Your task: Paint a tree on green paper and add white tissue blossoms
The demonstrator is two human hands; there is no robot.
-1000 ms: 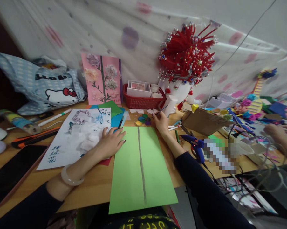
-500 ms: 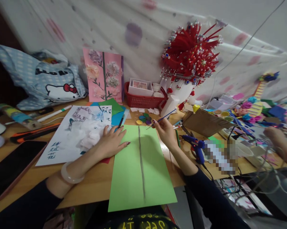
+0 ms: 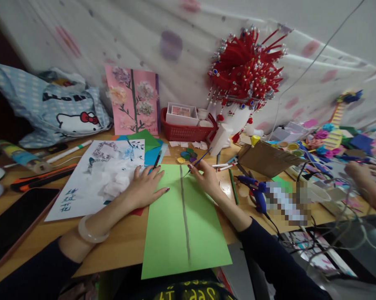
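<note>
A light green sheet of paper [image 3: 165, 233] lies before me with one dark painted line [image 3: 184, 216] running down its length. My left hand [image 3: 145, 185] is spread flat over the sheet's upper left edge, next to a dark pen [image 3: 157, 159] near its fingertips. In my right hand [image 3: 206, 177] is a thin paintbrush [image 3: 203, 157] with a blue handle, pinched between thumb and fingers. Its tip is at the upper part of the line; whether it touches the paper I cannot tell. Left of the sheet is a white drawing [image 3: 72, 183] with crumpled white tissue [image 3: 113, 177] on it.
Behind stand a pink flower picture [image 3: 122, 100], a red basket [image 3: 184, 132] and a red beaded headdress [image 3: 247, 71]. Small paint pots [image 3: 189, 154] sit beyond the sheet. At right are a glue gun [image 3: 253, 187], cables and another person's hand [image 3: 356, 175]. A phone [image 3: 19, 225] lies at left.
My right hand has moved left and slightly down with the paintbrush, bringing its tip from right of the line to the line itself. My left hand stays on the sheet.
</note>
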